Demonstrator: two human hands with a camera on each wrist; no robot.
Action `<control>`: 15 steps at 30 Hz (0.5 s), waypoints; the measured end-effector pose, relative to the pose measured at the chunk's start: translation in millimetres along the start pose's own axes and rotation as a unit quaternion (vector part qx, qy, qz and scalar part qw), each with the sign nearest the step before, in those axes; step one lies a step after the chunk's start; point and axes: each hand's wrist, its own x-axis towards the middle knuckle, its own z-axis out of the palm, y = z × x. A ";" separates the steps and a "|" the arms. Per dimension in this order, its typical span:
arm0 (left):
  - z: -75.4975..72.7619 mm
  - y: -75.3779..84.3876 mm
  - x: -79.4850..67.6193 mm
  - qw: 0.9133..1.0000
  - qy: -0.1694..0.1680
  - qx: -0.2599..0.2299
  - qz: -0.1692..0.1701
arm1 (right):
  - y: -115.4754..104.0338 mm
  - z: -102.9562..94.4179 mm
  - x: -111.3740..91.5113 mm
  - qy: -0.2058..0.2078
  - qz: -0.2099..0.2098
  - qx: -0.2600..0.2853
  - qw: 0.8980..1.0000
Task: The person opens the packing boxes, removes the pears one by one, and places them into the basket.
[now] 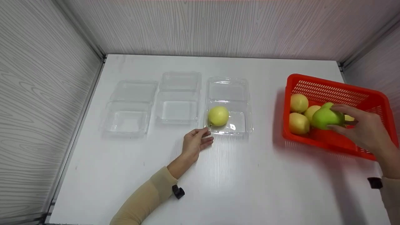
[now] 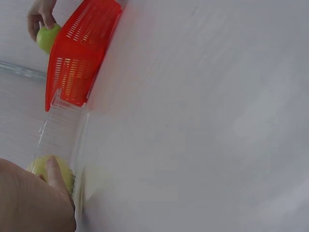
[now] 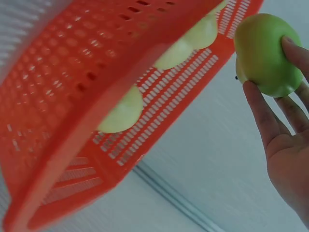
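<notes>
My right hand (image 1: 364, 125) holds a green pear (image 1: 328, 117) above the red basket (image 1: 331, 82), fingers and thumb on opposite sides of it. In the right wrist view the green pear (image 3: 268, 55) appears lumpy, with a small dark stem. At the front left corner of the rightmost clear plastic clamshell box (image 1: 239, 122), my left hand (image 1: 193, 143) pinches the rim. Inside that box, toward its left, sits one round yellow fruit (image 1: 218, 116). The left wrist view shows the left thumb (image 2: 55, 176) in front of this fruit.
Several yellow fruits (image 1: 299, 123) lie in the basket. Two more open clamshells, a middle one (image 1: 179, 109) and a left one (image 1: 126, 120), stand on the white table (image 1: 237, 181). Wood-grain panels (image 1: 200, 28) surround the table at the back and sides.
</notes>
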 end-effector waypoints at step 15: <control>1.3 0.7 0.1 1.000 0.012 -0.001 -0.004 | 46.3 17.8 -13.9 -0.050 0.078 -0.031 0.995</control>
